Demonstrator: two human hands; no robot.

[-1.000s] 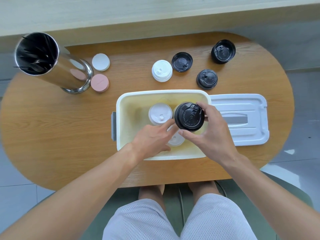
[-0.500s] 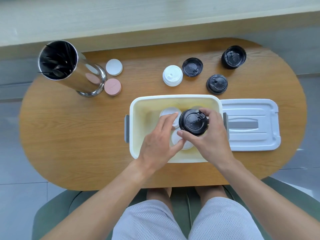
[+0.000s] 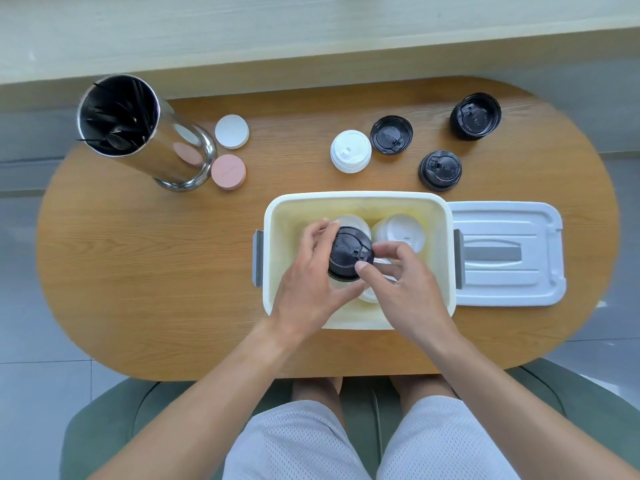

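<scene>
A cream plastic bin (image 3: 277, 216) stands on the oval wooden table (image 3: 138, 271). Inside it are cups with white lids (image 3: 401, 230). A cup with a black lid (image 3: 348, 252) sits over the bin's middle. My left hand (image 3: 311, 278) curls around its left side. My right hand (image 3: 398, 285) pinches the black lid's right edge with thumb and fingers. The cup's body is mostly hidden under the lid and my hands.
The bin's grey-white cover (image 3: 509, 254) lies to its right. Behind the bin lie a white lid (image 3: 350, 151) and three black lids (image 3: 391, 135) (image 3: 440, 170) (image 3: 475, 116). A steel cylinder of black utensils (image 3: 138, 133), a white disc (image 3: 232, 131) and a pink disc (image 3: 228, 172) stand at the left.
The black lid has moved left and down inside the bin. My left hand has closed around its left side, and my right hand stays on its right edge.
</scene>
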